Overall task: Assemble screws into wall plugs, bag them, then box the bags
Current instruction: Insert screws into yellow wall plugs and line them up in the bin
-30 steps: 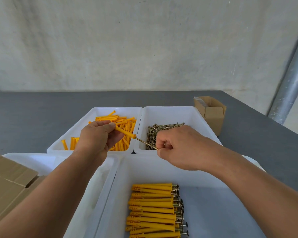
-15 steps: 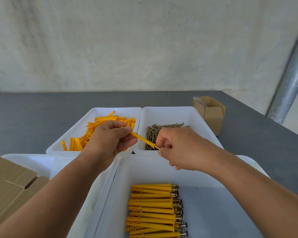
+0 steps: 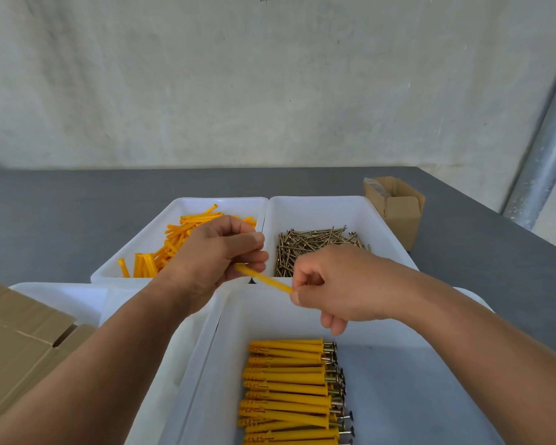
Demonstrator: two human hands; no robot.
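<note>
1. Left hand (image 3: 212,261): fingers curled, pinching left end of plug (image 3: 264,279).
2. Right hand (image 3: 331,284): thumb and forefinger pinching plug's right end; other fingers curled.
3. Plug: held tilted in air between both hands, over near edges of back trays.
4. Left tray (image 3: 180,207): loose plugs (image 3: 174,242).
5. Right tray (image 3: 318,203): screws (image 3: 315,245).
6. Near tray (image 3: 270,316): filled plugs (image 3: 289,390), stacked in a row, screw heads rightward.
7. Box (image 3: 395,207): open, on table (image 3: 61,203), just right of right tray.
8. Cardboard (image 3: 20,345): far left.

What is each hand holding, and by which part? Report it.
Both hold one plug: the left hand pinches one end, the right hand pinches the other.
</note>
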